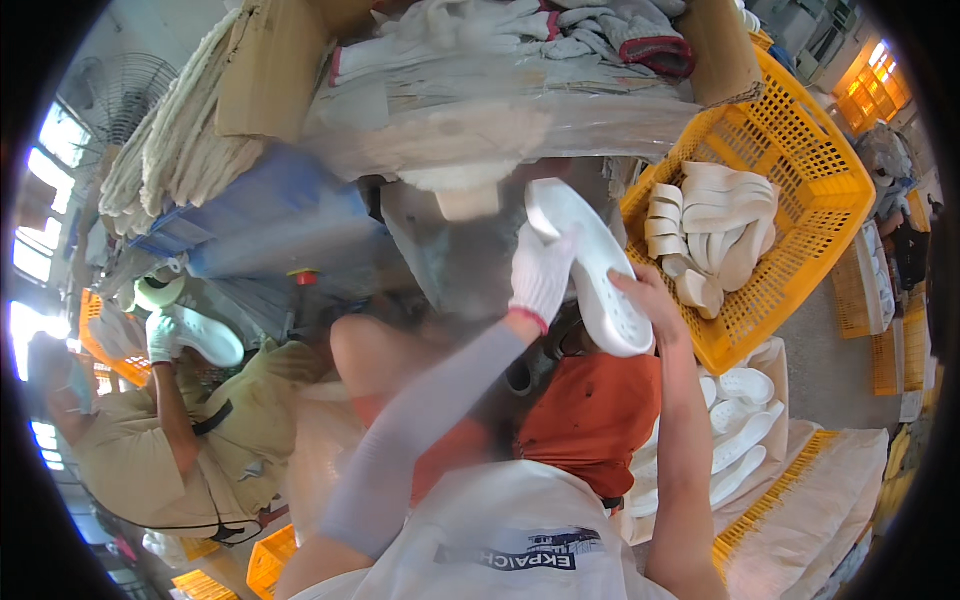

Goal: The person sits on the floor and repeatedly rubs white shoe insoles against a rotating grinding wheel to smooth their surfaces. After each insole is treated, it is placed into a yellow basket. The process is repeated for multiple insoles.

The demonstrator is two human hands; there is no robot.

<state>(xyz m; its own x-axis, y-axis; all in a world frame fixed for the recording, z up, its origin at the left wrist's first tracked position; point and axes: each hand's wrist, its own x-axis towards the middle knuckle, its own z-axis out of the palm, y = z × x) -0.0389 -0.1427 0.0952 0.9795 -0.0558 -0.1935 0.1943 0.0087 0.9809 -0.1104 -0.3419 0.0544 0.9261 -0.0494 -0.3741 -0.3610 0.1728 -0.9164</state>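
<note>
A white foam clog [592,262] is held up in front of me, its perforated sole side facing the camera. My left hand [541,276], in a white knit glove with a red cuff, grips its left edge near the toe end. My bare right hand [647,296] holds the clog's lower right edge. Behind it a spinning buffing wheel [468,186] on a grey machine is blurred. My grey sleeve runs up from the lower middle.
A yellow plastic crate [800,150] with several white clogs stands at the right. More white clogs [745,420] lie in a sack below it. A person at the left [180,420] holds a white clog in gloved hands. Gloves [560,35] and cardboard sit on top.
</note>
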